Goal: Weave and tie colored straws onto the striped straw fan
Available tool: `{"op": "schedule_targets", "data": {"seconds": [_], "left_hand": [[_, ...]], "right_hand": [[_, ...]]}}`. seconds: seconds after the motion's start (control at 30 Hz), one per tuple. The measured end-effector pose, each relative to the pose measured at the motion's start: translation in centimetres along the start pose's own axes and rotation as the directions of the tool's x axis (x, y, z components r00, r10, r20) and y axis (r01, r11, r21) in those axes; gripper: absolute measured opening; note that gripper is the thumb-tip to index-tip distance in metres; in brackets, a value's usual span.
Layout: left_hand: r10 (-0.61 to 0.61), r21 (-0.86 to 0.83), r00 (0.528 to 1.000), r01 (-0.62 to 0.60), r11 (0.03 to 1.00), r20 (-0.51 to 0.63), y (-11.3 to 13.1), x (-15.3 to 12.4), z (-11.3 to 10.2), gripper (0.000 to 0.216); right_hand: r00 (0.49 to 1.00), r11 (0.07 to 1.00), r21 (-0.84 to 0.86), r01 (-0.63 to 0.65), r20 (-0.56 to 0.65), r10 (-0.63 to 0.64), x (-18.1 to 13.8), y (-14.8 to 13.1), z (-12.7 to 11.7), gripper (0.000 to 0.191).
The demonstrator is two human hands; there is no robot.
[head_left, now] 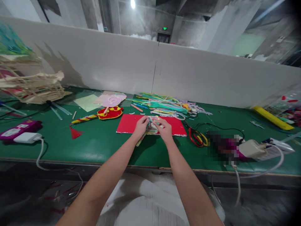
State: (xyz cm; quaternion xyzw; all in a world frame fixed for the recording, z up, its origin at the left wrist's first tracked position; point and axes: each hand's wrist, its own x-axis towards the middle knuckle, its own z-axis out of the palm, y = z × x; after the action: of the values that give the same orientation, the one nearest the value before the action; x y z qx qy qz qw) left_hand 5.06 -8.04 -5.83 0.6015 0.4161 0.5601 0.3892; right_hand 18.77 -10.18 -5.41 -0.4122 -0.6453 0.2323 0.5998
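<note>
Over the red board [125,123], my left hand [141,126] is closed around the left edge of a small pastel craft piece [152,129] that looks made of fuzzy pipe cleaners. A pale yellowish stem end [138,142] of it sticks out below that hand. My right hand [165,128] pinches at the upper right of the same piece, thumb and fingertips together on a teal strand. Fingers cover much of the piece, so its full shape is hidden. Behind the board lies a loose pile of coloured pipe cleaners [162,105].
A red-and-yellow fan-shaped craft [109,113] with a tassel lies left, near a purple paper shape [114,100]. Scissors [197,138] lie right of the board. Power strips [21,129] with cables sit toward both sides, a stick-built model [35,88] far left. A white partition [211,72] stands behind.
</note>
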Motion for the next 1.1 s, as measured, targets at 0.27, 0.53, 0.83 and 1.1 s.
{"op": "schedule_targets", "data": {"seconds": [0.27,0.53,0.83,1.1], "left_hand": [[0.046,0.022,0.972,-0.052,0.998,0.229,0.8,-0.3,-0.2,0.023],[0.029,0.021,0.987,-0.033,0.999,0.155,1.1,-0.4,0.3,0.025],[0.13,0.417,0.972,-0.202,0.886,0.194,1.2,-0.9,0.2,0.017],[0.081,0.47,0.968,-0.188,0.863,0.239,1.0,-1.0,0.2,0.018]], "right_hand": [[0.899,0.828,0.359,-0.432,0.093,0.429,0.6,1.6,-0.2,0.028],[0.896,0.81,0.395,-0.433,0.086,0.436,0.5,1.3,-0.1,0.029],[0.851,0.823,0.22,-0.524,0.098,0.516,1.3,0.5,-0.5,0.034],[0.925,0.939,-0.056,-0.338,0.166,0.343,2.5,-0.4,-1.3,0.022]]}}
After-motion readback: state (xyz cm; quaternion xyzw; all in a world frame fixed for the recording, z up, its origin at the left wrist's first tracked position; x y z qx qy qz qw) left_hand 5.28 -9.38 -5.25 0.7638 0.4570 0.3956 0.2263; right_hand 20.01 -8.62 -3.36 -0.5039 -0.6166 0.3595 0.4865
